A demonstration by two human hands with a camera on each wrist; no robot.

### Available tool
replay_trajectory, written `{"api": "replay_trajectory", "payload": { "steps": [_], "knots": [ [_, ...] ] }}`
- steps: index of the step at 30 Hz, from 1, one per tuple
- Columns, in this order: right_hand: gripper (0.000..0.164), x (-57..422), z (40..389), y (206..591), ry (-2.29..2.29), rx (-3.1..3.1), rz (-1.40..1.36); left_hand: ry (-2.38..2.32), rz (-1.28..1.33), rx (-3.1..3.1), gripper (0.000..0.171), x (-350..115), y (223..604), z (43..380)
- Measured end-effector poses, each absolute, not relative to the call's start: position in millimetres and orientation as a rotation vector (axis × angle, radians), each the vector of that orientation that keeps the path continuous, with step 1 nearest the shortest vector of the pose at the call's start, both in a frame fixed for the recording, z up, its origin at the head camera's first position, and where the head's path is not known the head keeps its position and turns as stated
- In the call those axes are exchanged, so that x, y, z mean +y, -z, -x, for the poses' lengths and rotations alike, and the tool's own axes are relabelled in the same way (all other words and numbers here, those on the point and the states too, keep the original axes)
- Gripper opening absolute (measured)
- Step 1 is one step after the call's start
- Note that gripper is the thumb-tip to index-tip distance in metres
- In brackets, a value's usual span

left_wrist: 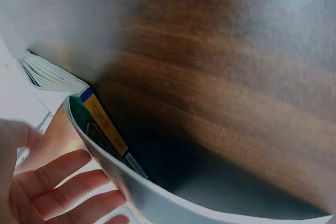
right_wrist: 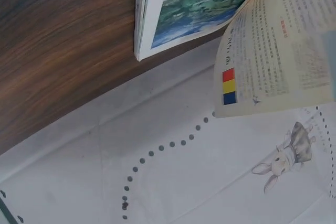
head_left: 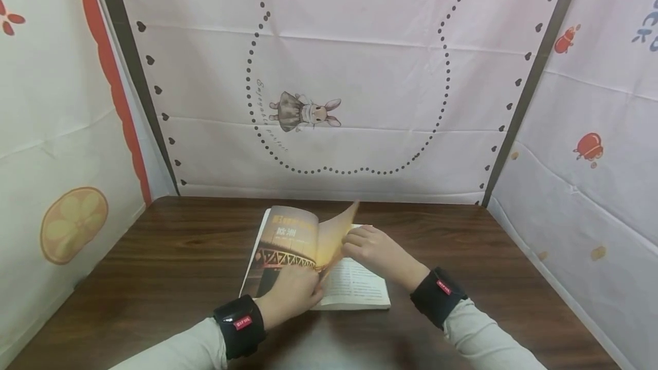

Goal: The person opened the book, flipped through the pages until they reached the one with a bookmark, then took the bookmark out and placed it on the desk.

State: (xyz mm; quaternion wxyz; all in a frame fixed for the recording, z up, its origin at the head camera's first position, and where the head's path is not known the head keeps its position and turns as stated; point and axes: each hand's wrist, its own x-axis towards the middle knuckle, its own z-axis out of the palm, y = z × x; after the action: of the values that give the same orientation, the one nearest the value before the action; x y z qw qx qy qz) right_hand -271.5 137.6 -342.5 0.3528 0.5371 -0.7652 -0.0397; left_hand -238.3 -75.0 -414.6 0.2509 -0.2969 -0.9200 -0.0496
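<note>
An open book [head_left: 354,287] lies on the table, its left side showing an orange bridge photo. My left hand [head_left: 293,296] rests on that photo near the fold; in the left wrist view its fingers [left_wrist: 73,187] lie loosely extended against the bowed left side. My right hand [head_left: 377,253] pinches the outer edge of a page [head_left: 336,230] that stands raised above the right half. In the right wrist view the raised page [right_wrist: 278,56] shows print and a red, yellow and blue block; the right hand is out of that view.
The brown wooden table [head_left: 154,267] extends around the book. Behind it hangs a pale cloth [head_left: 360,84] with a rabbit drawing and dotted lines, and similar cloths enclose the left and right sides.
</note>
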Motion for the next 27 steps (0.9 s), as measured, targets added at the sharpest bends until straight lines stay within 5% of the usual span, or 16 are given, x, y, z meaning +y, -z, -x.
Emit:
{"api": "replay_trajectory", "payload": {
  "steps": [8, 12, 19, 27],
  "knots": [
    [0.034, 148.3, 273.3, 358.8, -0.114, -2.411, -1.223, 0.563, 0.5, -2.608, 0.04, -82.5, 407.8, 240.2],
    [0.042, 158.4, 271.8, 372.1, -0.073, -2.839, -1.154, 0.675, 0.396, -2.628, 0.008, -92.2, 406.6, 240.5],
    [0.04, 172.3, 270.2, 392.6, -0.128, -3.06, -1.137, 0.627, 0.418, -2.58, 0.077, -98.7, 408.1, 239.5],
    [0.049, 173.6, 269.9, 398.8, -0.089, -3.089, -1.147, 0.233, 0.42, -2.56, 0.102, -102.9, 413.7, 236.8]
  ]
}}
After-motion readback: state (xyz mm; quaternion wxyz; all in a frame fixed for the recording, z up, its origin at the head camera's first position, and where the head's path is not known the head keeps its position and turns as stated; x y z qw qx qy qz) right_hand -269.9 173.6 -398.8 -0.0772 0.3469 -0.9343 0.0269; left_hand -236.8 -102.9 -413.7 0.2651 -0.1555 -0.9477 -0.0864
